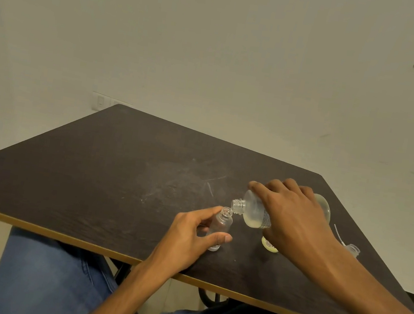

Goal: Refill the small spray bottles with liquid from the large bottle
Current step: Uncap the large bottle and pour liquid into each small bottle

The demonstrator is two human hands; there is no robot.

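Dark table [118, 170] — pale wall [240, 67], sockets

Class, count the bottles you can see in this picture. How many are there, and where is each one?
2. The small spray bottle stands on the table, held by the left hand. The large bottle is tipped over its mouth in the right hand. Others may be hidden.

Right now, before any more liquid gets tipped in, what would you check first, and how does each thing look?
1. Small spray bottle held firmly: ok, left hand pinches it between thumb and fingers.
2. Its neck uncapped: ok, the opening shows.
3. Large bottle gripped and tilted: ok, right hand wraps over it, mouth angled down.
4. Mouths lined up: ok, the large neck sits right at the small opening.
5. Fill level in the small bottle: cannot tell, the clear plastic hides it.
6. Spray pump out of the way: ok, lying on the table right of the hands.
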